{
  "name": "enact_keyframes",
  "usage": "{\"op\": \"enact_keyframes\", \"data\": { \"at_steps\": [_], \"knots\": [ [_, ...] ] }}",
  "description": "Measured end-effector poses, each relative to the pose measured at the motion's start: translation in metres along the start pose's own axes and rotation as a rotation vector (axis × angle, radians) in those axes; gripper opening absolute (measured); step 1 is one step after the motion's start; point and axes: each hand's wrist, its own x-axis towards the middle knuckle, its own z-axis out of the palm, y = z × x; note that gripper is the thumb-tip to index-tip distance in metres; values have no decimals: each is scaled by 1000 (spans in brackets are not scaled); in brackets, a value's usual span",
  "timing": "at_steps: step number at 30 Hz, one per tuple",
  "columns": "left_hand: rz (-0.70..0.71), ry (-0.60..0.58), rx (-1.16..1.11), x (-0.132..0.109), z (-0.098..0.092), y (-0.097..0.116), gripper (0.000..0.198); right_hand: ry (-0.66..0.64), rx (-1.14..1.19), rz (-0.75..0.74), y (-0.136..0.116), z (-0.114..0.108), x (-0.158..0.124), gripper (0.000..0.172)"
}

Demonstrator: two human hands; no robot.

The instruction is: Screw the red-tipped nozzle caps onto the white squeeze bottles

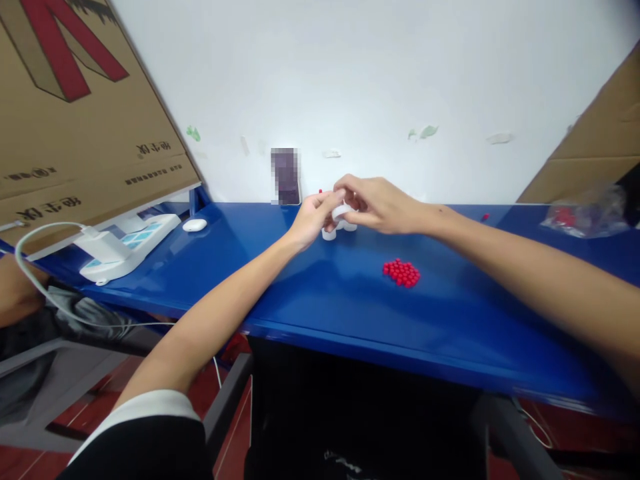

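Note:
Both hands meet over the back of the blue table (305, 287). My right hand (383, 203) has its thumb and fingers closed around a small white round piece (343, 212), which looks like a cap or little cup. Right beside it, my left hand (311, 221) is closed, its fingertips reaching the same spot; what they grip is hidden. Just below the fingers, a small white container (329, 234) shows in part, with more white plastic next to it. Nearer to me lies a cluster of small red beads (402, 273).
A phone (287, 177) leans on the white wall. To the left are a power strip (133, 247) with a plugged charger, a white earbud case (195, 225) and a large cardboard box (90, 113). A clear plastic bag (585, 215) with red contents sits at right. Another person's arm (20, 287) shows at far left.

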Motion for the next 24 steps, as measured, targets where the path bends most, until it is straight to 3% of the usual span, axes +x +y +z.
{"op": "enact_keyframes", "data": {
  "at_steps": [4,8,12,17,22,24],
  "knots": [
    [9,11,23,3,-4,-2,61,-22,-92,38,5,-1,-1,34],
    [111,147,157,10,-14,-6,60,11,-124,110,3,-9,3,45],
    [284,301,356,15,-27,-12,58,125,-152,257,1,-29,-5,27],
    [345,276,502,12,-34,-19,49,309,-212,498,19,-45,-64,10],
    [288,214,614,8,-31,-20,36,471,-58,799,45,-45,-126,15],
    [255,196,653,9,-30,-20,34,446,48,795,52,-43,-133,17]
  ]
}}
